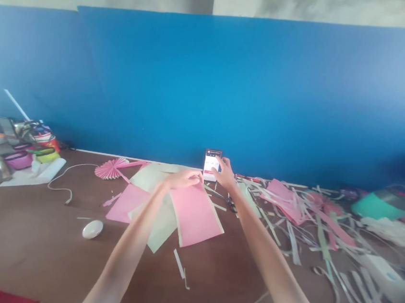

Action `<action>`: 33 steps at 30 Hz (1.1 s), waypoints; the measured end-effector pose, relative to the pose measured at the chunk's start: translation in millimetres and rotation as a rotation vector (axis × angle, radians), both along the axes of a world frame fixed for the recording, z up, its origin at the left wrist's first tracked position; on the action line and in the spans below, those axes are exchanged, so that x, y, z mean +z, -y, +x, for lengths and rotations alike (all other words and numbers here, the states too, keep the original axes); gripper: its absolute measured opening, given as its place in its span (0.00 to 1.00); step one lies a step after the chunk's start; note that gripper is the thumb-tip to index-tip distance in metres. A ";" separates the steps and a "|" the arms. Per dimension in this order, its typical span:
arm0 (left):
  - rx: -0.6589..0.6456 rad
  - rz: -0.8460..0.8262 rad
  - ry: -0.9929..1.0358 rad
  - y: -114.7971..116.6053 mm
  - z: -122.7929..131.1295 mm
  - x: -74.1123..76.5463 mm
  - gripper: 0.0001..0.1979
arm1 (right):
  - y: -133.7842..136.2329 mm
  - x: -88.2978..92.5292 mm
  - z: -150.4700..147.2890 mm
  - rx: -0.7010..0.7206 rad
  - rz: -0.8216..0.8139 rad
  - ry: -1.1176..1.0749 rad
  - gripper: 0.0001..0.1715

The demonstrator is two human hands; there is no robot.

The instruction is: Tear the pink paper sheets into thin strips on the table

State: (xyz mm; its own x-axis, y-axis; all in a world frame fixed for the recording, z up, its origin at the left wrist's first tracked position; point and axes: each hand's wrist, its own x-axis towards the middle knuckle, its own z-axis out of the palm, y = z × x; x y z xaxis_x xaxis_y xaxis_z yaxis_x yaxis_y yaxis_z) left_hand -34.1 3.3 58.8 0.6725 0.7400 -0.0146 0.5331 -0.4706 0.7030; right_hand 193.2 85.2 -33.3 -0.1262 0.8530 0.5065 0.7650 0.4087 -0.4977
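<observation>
A brown desk point(33, 249) runs along a blue wall. Near its middle lies a pink sheet point(195, 216), overlapping a pale green sheet point(160, 231), with a second pink sheet point(124, 203) partly under that one on the left. A phone point(211, 164) stands at the far edge, propped against the wall. Left of the sheets lie a folded pink paper fan point(112, 167), a white cable point(67, 199) and a white oval object point(92, 229). The right side is strewn with cut paper strips point(306, 225), pink, green and white; a heap of coloured odds and ends point(34, 146) sits at the far left
</observation>
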 end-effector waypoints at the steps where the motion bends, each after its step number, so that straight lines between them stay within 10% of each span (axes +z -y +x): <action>1: -0.004 -0.001 0.007 0.0 -0.1 -0.1 0.14 | 0.7 0.2 0.5 0.010 -0.005 -0.004 0.34; 21: 0.021 0.040 0.032 -0.7 -1.4 -1.6 0.20 | 14.7 -7.0 5.3 0.060 0.010 -0.037 0.31; 26: 0.071 0.068 0.041 -0.3 -1.6 -2.2 0.19 | 35.7 19.2 2.2 0.056 -0.031 -0.125 0.26; 33: 0.116 0.083 0.122 5.9 -2.2 7.6 0.18 | 86.1 70.4 -4.4 0.502 -0.431 -0.094 0.18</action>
State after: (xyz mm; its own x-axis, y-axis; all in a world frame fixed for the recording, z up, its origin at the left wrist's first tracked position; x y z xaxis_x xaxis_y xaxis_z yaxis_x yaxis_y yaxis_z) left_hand -36.3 -2.6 66.4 0.5753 0.8081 0.1266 0.5002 -0.4700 0.7272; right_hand 188.8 -0.9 37.1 -0.5326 0.8308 0.1615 0.4790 0.4532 -0.7518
